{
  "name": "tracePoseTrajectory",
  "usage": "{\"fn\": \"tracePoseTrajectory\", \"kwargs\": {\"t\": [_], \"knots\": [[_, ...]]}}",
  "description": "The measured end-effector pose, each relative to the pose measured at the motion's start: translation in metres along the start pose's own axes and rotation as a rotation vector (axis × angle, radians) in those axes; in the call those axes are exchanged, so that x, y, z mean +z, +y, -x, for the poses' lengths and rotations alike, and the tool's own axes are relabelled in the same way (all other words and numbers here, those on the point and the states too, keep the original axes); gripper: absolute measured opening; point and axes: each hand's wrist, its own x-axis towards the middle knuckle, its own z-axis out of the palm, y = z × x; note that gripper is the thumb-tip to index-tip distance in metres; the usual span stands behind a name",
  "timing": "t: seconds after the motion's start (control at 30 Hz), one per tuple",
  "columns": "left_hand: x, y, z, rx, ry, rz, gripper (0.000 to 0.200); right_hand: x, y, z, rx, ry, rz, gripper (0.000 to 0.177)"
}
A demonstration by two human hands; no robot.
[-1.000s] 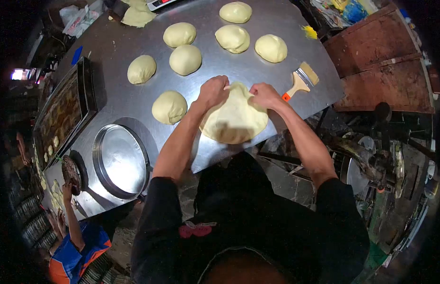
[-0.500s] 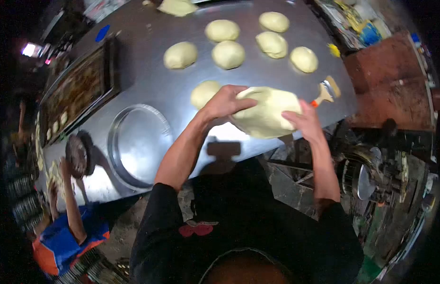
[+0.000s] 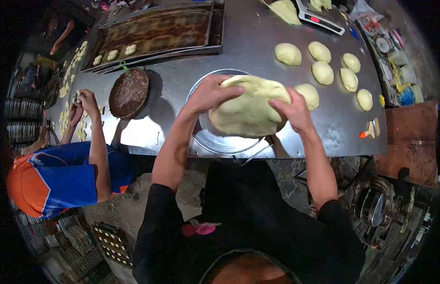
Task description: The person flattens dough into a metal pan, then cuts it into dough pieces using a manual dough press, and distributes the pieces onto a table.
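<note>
Pale-yellow, flattened dough sheet (image 3: 250,111) held up in front of the round, shiny metal pan (image 3: 220,144) at the near table edge; gap to pan can't be judged. Left hand (image 3: 211,96) pinches its left edge, right hand (image 3: 296,112) its right edge; thumbs on top, other fingers mostly hidden. Smooth pale-yellow dough ball (image 3: 306,96) just right. Risks: uneven pull could tear or thin the sheet; loose pinch could drop one side, folding it.

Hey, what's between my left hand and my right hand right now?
A flattened piece of dough, held at either side by your left hand and right hand, as the head view shows.
</note>
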Motion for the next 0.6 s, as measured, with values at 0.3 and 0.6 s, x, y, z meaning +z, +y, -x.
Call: {"fn": "tracePoseTrajectory", "kwargs": {"t": [0.3, 0.6], "knots": [[0.005, -0.208, -0.006, 0.29, 0.155, -1.406, 0.081, 0.149, 0.139, -0.089, -0.098, 0.037, 0.998, 0.071], [0.084, -0.155, 0.076, -0.021, 0.055, -1.0, 0.056, 0.088, 0.12, -0.047, 0.191, -0.347, 0.505, 0.057]]}}
